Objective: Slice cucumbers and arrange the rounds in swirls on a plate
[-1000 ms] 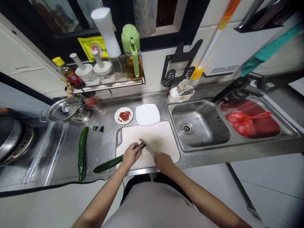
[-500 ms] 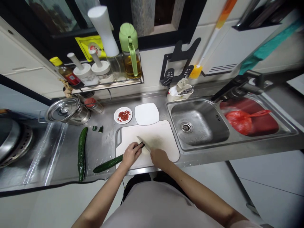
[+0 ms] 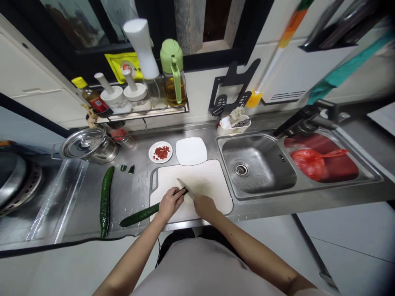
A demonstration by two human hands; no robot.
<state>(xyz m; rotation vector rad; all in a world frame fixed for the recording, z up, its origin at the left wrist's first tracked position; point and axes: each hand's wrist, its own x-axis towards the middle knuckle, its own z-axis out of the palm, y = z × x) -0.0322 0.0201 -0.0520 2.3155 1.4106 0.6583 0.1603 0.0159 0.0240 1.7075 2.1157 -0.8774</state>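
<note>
On the white cutting board (image 3: 216, 181) my left hand (image 3: 170, 202) is closed around a dark green cucumber (image 3: 140, 216), whose far end sticks out past the board's left edge. My right hand (image 3: 205, 206) grips a knife (image 3: 186, 187), its blade pointing up and left across the cucumber's end by my left fingertips. The knife's handle is hidden in my fist. A second whole cucumber (image 3: 105, 201) lies on the steel counter to the left. Two small cut cucumber ends (image 3: 131, 169) rest near it.
Behind the board are a small plate (image 3: 152, 156) of chopped red pieces and a white square plate (image 3: 191, 151). A lidded steel pot (image 3: 103, 150) stands at the left. To the right is a sink (image 3: 262, 176) with a red bag (image 3: 308, 162) in its far basin. Bottles line a rack (image 3: 145, 113).
The view has shifted slightly, so the scene sits a little lower. Both hands keep their hold on the cucumber and the knife, with hardly any movement over the board.
</note>
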